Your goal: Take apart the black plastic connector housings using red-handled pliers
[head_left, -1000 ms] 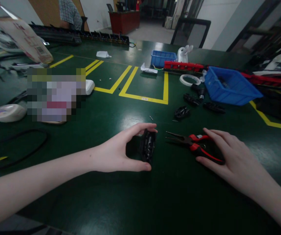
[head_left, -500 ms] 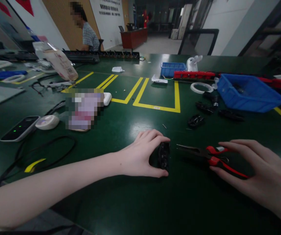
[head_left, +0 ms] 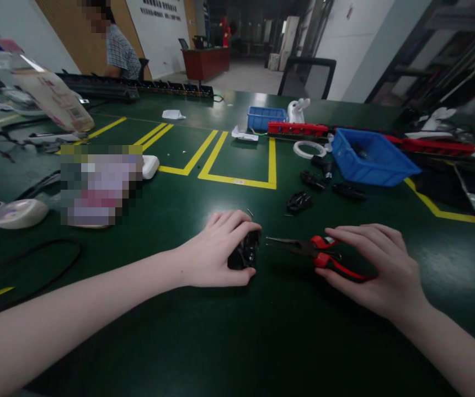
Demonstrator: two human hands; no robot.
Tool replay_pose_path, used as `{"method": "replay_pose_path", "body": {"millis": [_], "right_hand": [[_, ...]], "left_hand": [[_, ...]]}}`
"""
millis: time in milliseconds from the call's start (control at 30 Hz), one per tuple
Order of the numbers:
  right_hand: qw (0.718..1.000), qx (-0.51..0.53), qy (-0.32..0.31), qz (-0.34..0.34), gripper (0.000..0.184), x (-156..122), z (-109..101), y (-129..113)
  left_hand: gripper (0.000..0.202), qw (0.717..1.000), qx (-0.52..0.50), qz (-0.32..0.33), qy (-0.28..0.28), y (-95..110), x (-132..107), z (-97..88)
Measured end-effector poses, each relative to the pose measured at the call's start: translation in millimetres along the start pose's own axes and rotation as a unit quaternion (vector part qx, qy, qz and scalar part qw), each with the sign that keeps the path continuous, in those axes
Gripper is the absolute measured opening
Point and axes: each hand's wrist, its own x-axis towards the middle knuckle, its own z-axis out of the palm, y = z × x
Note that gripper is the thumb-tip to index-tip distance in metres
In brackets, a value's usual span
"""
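Note:
My left hand is closed round a small black plastic part that rests on the green table. Its thumb sits under the part and the fingers curl over the top. My right hand lies over the red handles of a pair of long-nose pliers, fingers curved around them. The pliers' dark jaws point left toward the black part and stop just short of it.
Several black parts lie beyond the pliers. Two blue bins, a white tape ring and red rails stand at the back right. A black cable and white devices lie left. A person stands far left.
My left hand has closed down further over the black part, turning it lower. My right hand has settled onto the pliers' handles. The camera view shifted.

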Motion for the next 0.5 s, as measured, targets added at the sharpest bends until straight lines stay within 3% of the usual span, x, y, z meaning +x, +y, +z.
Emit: {"method": "replay_pose_path", "body": {"millis": [500], "right_hand": [[0.998,0.049,-0.035,0.002,0.045,-0.8,3.7,-7.7]], "left_hand": [[0.063,0.998,0.048,0.031,-0.013,0.4,-6.2,3.0]]}}
